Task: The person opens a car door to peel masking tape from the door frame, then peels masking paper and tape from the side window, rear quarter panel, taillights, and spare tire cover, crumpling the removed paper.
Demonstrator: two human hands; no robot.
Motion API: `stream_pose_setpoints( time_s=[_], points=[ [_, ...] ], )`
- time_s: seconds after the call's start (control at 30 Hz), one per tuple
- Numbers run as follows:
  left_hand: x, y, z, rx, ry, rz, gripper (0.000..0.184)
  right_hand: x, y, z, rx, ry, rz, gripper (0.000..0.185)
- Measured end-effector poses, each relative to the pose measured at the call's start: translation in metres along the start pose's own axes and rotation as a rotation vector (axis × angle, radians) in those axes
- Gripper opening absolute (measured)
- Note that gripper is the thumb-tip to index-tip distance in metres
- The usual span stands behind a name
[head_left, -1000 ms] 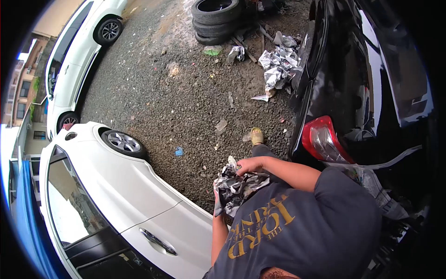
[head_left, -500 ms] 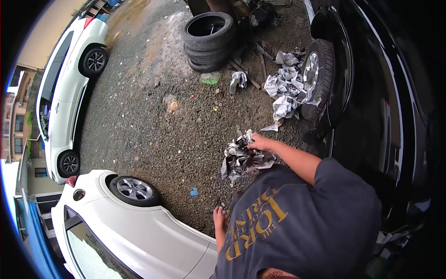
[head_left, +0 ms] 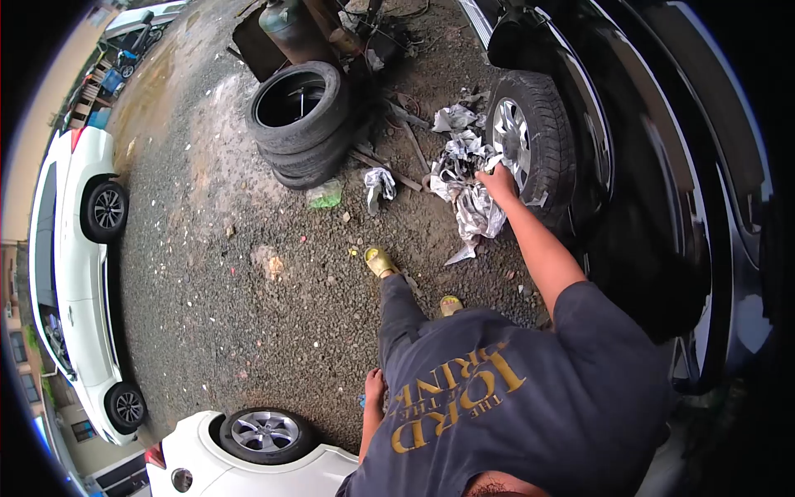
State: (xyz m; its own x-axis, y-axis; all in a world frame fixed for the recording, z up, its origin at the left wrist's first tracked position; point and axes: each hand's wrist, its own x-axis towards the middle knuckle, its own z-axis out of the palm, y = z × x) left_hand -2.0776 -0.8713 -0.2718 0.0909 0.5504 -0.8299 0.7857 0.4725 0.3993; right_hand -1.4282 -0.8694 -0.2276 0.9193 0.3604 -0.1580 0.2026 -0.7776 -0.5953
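Observation:
My right hand [head_left: 497, 180] reaches out to a heap of crumpled newspaper [head_left: 479, 211] on the gravel, its fingers closed on some of the sheets. The heap lies beside the wheel [head_left: 530, 137] of a black car, and more crumpled paper [head_left: 455, 118] lies above my hand. Hanging low by my left side, my left hand [head_left: 375, 386] has loosely bent fingers and no object visible in it. A separate crumpled piece [head_left: 379, 187] rests on the ground to the left of the heap.
Stacked tires [head_left: 300, 124] stand at the upper left of the paper, near a gas cylinder [head_left: 294, 31]. Wooden sticks [head_left: 387, 169] lie between. The black car [head_left: 654, 182] is on the right. White cars [head_left: 79, 248] [head_left: 224, 472] stand left and below. My sandaled feet [head_left: 380, 262] are on gravel.
My right hand has carried the crumpled newspaper away from my body to the heap by the wheel. My left hand came off the paper and hangs lower. The view has shifted forward.

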Motion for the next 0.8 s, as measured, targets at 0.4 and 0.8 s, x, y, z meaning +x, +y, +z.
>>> stream_pose_setpoints(
  time_s=[0.4, 0.8],
  points=[
    [0.259, 0.176, -0.223, 0.570, -0.080, 0.234, 0.053, 0.121, 0.087, 0.014, 0.630, 0.234, 0.382, 0.046],
    [0.041, 0.548, 0.045, 0.334, -1.136, 0.855, 0.041, -0.142, -0.193, -0.030, 0.835, -0.268, -0.074, 0.071]
  ],
)
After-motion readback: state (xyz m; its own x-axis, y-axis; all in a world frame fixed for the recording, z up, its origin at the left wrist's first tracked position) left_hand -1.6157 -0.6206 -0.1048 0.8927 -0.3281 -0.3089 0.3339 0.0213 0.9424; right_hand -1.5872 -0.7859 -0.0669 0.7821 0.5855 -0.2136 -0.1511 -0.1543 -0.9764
